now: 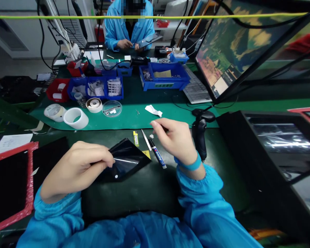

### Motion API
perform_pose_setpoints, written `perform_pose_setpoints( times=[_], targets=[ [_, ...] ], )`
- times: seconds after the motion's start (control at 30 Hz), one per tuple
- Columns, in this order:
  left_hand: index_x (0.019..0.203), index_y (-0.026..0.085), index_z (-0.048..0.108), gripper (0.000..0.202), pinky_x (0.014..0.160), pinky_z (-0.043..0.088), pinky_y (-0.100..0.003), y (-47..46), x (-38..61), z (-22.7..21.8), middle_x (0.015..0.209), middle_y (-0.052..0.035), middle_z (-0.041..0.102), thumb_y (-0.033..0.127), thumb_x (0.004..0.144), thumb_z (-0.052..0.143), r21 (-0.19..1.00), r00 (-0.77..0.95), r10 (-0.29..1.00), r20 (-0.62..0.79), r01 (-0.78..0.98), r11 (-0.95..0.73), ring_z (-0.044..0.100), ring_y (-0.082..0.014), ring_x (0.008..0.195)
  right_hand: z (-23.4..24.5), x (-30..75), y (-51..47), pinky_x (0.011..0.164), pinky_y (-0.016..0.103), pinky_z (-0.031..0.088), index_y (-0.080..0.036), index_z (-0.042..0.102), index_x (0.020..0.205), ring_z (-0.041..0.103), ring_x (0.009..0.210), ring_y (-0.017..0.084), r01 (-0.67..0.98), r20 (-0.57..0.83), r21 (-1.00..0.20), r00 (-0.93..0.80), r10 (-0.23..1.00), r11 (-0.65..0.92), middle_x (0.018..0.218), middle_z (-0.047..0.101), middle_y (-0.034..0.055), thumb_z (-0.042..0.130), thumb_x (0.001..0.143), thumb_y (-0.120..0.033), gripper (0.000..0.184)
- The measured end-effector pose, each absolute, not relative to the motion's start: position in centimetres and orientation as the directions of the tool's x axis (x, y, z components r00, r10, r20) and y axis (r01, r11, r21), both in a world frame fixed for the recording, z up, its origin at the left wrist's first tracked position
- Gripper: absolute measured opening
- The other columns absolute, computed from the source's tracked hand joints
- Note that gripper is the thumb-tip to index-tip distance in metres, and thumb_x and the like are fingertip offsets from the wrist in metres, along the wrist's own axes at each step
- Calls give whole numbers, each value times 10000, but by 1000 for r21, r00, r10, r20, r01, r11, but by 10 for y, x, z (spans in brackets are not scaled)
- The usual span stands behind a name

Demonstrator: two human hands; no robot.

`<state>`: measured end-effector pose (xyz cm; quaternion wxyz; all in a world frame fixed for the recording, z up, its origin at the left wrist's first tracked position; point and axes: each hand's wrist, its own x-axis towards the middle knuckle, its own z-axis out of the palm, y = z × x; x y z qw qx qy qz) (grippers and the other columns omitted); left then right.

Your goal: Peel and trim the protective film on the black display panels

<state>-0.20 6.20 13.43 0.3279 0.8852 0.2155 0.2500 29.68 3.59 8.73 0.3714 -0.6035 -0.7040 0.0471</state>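
Observation:
My left hand (80,168) pinches the edge of a glossy black sheet (130,160), which tilts above the dark bench mat and has a small white dot near its lower edge. My right hand (173,137), with a blue band on its wrist, is raised to the right of the sheet. Its thumb and fingertips are pressed together, and whatever may lie between them is hidden. Between the hands lie a yellow lighter (136,138), tweezers (146,140), a marker pen (158,155) and a yellow piece (146,154) partly behind the sheet.
Rolls of tape (76,119), a round clear dish (112,109) and blue parts bins (104,86) stand at the back left. A barcode scanner (200,137) and a monitor (237,44) are on the right. A red-edged panel (30,175) lies left. A co-worker (130,31) sits opposite.

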Motion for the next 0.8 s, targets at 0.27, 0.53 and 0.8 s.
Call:
perform_pose_setpoints(
  times=[0.27, 0.53, 0.8],
  targets=[
    [930, 246, 676, 254, 670, 467, -237, 65, -2, 127, 834, 55, 727, 16, 967, 574, 653, 740, 604, 294, 306, -693, 679, -110, 734, 49, 284, 73, 762, 350, 503, -166, 766, 1046, 760, 1004, 332, 993, -164, -57, 95, 982, -106, 1049, 788, 163, 495, 1087, -445, 392],
    [917, 224, 671, 259, 651, 434, -213, 63, -2, 131, 811, 53, 687, 1, 982, 556, 676, 777, 566, 277, 261, -689, 641, -80, 705, 0, 253, 88, 854, 374, 559, -105, 760, 1123, 760, 1083, 356, 994, -260, -92, 38, 965, -64, 1126, 775, 235, 589, 1040, -585, 517],
    [930, 220, 654, 253, 661, 425, -204, 63, -5, 130, 824, 64, 668, -5, 989, 554, 672, 794, 543, 273, 246, -699, 618, -63, 710, 17, 279, 90, 870, 378, 552, -135, 744, 1150, 750, 1087, 345, 992, -244, -57, 92, 965, -109, 1132, 767, 212, 564, 1058, -555, 466]
  ],
)
